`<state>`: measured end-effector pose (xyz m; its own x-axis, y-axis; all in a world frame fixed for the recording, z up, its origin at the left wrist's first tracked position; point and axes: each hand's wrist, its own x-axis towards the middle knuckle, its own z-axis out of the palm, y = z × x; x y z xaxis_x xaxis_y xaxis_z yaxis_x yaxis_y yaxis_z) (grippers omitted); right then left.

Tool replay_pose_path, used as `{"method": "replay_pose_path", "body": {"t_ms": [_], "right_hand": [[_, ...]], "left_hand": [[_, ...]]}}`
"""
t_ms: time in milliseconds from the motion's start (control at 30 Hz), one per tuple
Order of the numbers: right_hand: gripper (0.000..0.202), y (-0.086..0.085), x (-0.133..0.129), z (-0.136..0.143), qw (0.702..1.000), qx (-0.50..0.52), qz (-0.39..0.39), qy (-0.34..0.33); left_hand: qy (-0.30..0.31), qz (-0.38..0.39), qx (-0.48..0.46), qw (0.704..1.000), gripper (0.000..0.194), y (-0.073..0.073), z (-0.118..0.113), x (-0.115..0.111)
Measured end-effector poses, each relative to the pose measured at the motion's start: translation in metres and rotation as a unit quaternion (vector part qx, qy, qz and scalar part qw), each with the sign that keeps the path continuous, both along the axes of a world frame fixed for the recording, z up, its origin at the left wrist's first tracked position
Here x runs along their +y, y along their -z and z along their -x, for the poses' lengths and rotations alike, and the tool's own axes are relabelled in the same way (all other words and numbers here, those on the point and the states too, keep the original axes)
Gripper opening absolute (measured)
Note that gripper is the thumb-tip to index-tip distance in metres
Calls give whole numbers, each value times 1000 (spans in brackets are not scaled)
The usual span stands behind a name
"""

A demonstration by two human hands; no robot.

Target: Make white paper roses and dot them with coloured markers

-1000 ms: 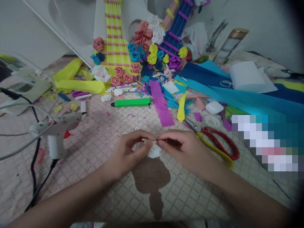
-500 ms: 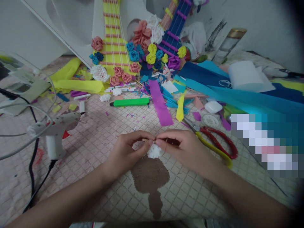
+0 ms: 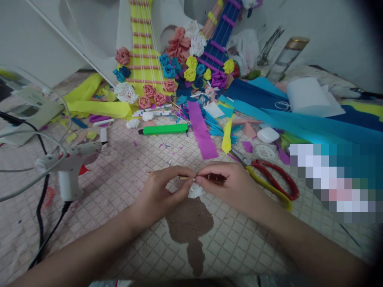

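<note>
The left hand [image 3: 163, 193] grips a thin stick [image 3: 183, 178] btw. thumb & index. The right hand [image 3: 231, 181] pinches w/ its fingertips the top of a white paper piece [image 3: 196, 191], at the stick's end. So both hands are grasping, none is released. The white paper piece is between them, near side, approx. mid of the table [image 3: 119, 159]; if it touches the surface, I can't tell.

About progress, I judge this single piece is only partly done: it is crumpled & gathered, but no clear petals are seen, & fingers hide its upper part. Shaping seems left, also separating it from the stick.

At the far side, many flowers look complete: pink roses [image 3: 149, 91] & a white flower [image 3: 126, 91] at the yellow paper guitar [image 3: 137, 75], others by the blue paper guitar [image 3: 214, 56]. Two small white wads [image 3: 132, 123] lie loose, left of mid. The glue gun [image 3: 70, 171] (left) & scissors [image 3: 245, 160] (right) are w/o any hand on them.
</note>
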<state>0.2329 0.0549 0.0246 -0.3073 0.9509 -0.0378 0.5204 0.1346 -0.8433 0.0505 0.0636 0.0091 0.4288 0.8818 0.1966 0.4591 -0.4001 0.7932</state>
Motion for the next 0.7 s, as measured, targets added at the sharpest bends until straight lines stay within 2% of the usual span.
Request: {"method": "replay_pose_path", "body": {"t_ms": [167,400,567,700], "right_hand": [[14,-1,1,-1,1000,3,16,-5],[17,4,3,-1,1000,9,-21,-6],[19,5,5,-3,1000,0,-9,19],[20,6,8,-5,999,-9,-2,38]], "left_hand": [[13,4,-8,1000,11,0,0,1],[0,0,0,1000,14,-2,4,2],[-63,-90,5,994,20,-7,9,5],[-88,-166,13,982,12,-26,11,0]]}}
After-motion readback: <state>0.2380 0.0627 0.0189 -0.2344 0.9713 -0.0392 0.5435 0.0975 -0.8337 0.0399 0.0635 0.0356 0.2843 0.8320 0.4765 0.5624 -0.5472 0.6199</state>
